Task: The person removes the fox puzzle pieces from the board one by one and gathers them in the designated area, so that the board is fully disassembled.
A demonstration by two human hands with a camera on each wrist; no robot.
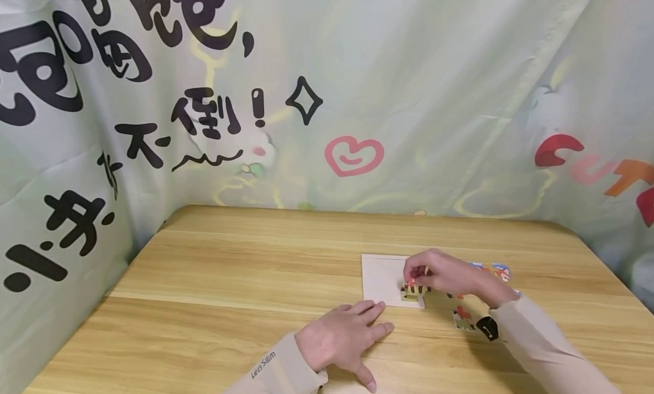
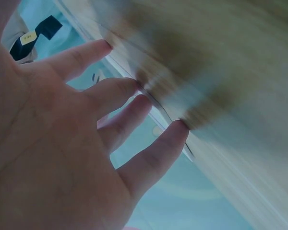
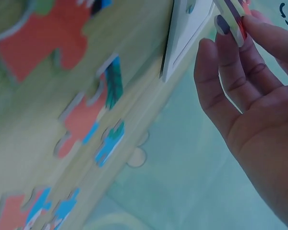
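Observation:
A jigsaw puzzle piece point(image 3: 232, 19) with dark stripes and some red is pinched between the thumb and fingers of my right hand point(image 1: 444, 272). That hand is over the right side of a pale puzzle board point(image 1: 380, 275), whose raised rim shows in the right wrist view. Yellow, black-striped artwork point(image 1: 410, 292) shows under the fingertips at the board's near right corner; in the head view I cannot tell held piece from laid piece. My left hand point(image 1: 344, 337) lies palm down with fingers spread, its fingertips by the board's near edge.
Several loose puzzle pieces with red, blue and green print lie right of the board, among them a red-and-green piece point(image 1: 463, 318) and a blue-and-red one point(image 1: 502, 272). My right forearm partly covers them. A printed curtain point(image 1: 434, 99) hangs behind the wooden table point(image 1: 230, 269).

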